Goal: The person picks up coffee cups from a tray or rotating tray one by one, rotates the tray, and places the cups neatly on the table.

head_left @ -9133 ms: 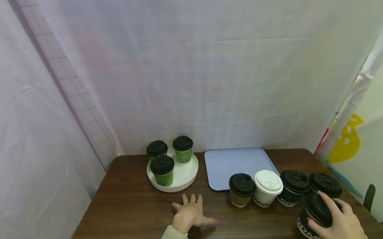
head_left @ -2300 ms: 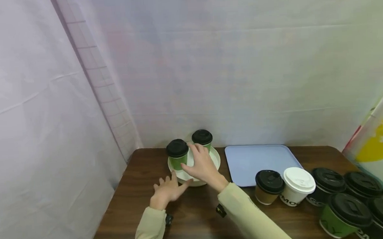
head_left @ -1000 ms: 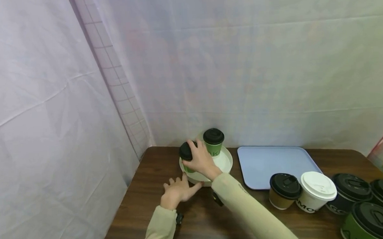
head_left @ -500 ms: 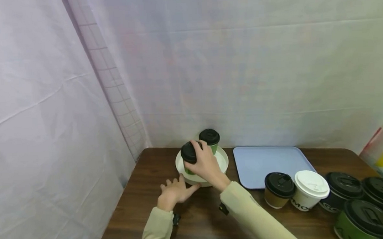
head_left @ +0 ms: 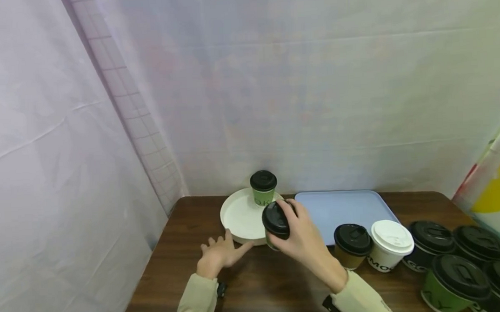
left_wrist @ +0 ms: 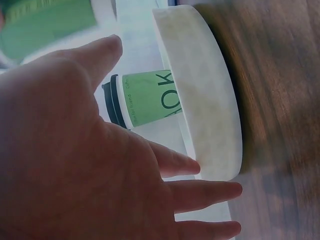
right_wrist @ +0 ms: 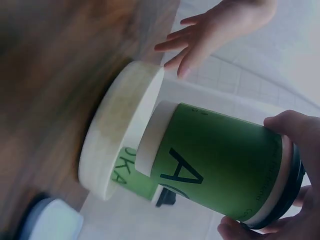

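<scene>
My right hand (head_left: 305, 232) grips a green paper coffee cup (right_wrist: 215, 165) by its black lid, thumb on one side and fingers on the other. The cup is held above the right front rim of a round white tray (head_left: 240, 217), tilted in the right wrist view. A second green cup (head_left: 263, 195) with a black lid stands at the tray's back right. My left hand (head_left: 220, 256) has its fingers spread at the tray's front left edge, holding nothing. In the left wrist view a fingertip overlaps the tray wall (left_wrist: 205, 95); whether it touches, I cannot tell.
A blue rectangular tray (head_left: 344, 210) lies right of the white one. In front of it stand a brown cup (head_left: 351, 258) and a white cup (head_left: 390, 250). Farther right are several black cups (head_left: 430, 246) and another green cup (head_left: 442, 292). White curtains (head_left: 294, 103) hang behind.
My right hand has taken hold of the left green cup, lifted it off the white tray and carried it right and toward me. Earlier, another green cup moved to the right-hand group.
</scene>
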Demonstrator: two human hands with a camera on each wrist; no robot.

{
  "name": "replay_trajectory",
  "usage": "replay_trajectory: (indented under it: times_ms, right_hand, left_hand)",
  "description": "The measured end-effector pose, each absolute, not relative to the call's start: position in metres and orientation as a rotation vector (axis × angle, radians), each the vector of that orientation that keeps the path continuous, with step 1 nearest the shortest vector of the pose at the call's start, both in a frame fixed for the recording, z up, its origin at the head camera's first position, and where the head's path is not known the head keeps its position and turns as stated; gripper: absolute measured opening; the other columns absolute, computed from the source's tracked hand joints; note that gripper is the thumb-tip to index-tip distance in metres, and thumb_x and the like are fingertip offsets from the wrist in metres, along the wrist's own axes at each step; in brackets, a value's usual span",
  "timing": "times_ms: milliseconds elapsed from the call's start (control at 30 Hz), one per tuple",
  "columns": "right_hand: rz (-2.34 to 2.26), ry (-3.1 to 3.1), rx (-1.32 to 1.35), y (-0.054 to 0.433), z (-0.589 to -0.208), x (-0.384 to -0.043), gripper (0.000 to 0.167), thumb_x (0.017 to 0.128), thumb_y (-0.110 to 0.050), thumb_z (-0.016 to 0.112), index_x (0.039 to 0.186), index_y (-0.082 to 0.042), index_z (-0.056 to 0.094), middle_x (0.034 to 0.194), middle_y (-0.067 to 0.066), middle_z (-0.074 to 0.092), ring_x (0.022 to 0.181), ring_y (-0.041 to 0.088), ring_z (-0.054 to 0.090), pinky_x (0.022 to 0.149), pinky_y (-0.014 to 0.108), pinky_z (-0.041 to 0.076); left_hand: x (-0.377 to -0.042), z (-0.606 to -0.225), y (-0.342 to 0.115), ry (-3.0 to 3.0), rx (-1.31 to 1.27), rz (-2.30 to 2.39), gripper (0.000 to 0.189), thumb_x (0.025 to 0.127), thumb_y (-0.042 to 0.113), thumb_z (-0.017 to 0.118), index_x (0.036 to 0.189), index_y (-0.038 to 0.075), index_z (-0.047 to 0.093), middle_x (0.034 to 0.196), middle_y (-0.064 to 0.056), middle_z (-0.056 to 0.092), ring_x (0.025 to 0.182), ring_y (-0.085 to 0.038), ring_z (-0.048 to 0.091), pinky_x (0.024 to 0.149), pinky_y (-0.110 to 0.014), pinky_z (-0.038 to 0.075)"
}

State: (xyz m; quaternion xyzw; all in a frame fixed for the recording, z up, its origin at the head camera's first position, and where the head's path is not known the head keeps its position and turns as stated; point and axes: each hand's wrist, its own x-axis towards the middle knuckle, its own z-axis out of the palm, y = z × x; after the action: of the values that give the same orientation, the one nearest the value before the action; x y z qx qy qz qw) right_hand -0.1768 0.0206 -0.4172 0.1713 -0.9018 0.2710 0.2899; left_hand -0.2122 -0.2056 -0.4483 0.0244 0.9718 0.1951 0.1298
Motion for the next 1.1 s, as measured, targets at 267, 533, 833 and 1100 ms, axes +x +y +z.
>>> replay_trajectory:
  times_ms: [267,533,833,1100]
  right_hand:
    - [0.647,-2.344,0.367,0.068,-0.419,-0.13,0.085,0.067,-0.029,0.095,0.142,-0.013,0.057,0.134,0.019,0.061,0.113,0.04,0.064,0.084,0.056,0.059]
    - [0.559,-2.264,0.281,0.13,-0.425,-0.096,0.084,0.058,-0.02,0.095,0.134,-0.004,0.062,0.121,0.023,0.064,0.103,0.042,0.06,0.078,0.059,0.051]
    - [0.391,-2.29,0.089,0.184,-0.446,-0.071,0.084,0.06,-0.051,0.09,0.126,-0.006,0.066,0.11,0.025,0.064,0.1,0.048,0.056,0.079,0.068,0.042]
    - [0.297,-2.397,-0.085,0.2,-0.465,-0.068,0.091,0.057,-0.057,0.087,0.129,-0.006,0.062,0.115,0.031,0.064,0.117,0.051,0.046,0.105,0.078,0.025]
  left_hand:
    - [-0.214,-0.448,-0.212,2.797,0.077,0.619,0.112,0.092,0.081,0.046,0.163,-0.003,0.023,0.159,-0.037,0.038,0.148,-0.066,0.024,0.117,-0.081,0.018]
    - [-0.211,-0.445,-0.218,2.802,0.058,0.609,0.112,0.092,0.082,0.044,0.163,-0.003,0.021,0.16,-0.037,0.035,0.149,-0.066,0.022,0.118,-0.08,0.017]
    - [-0.211,-0.44,-0.22,2.804,0.056,0.584,0.109,0.095,0.079,0.043,0.164,-0.002,0.019,0.162,-0.035,0.033,0.151,-0.064,0.021,0.119,-0.079,0.015]
    - [-0.21,-0.441,-0.218,2.791,0.061,0.574,0.111,0.094,0.081,0.041,0.163,-0.002,0.019,0.161,-0.036,0.034,0.15,-0.064,0.022,0.119,-0.079,0.016]
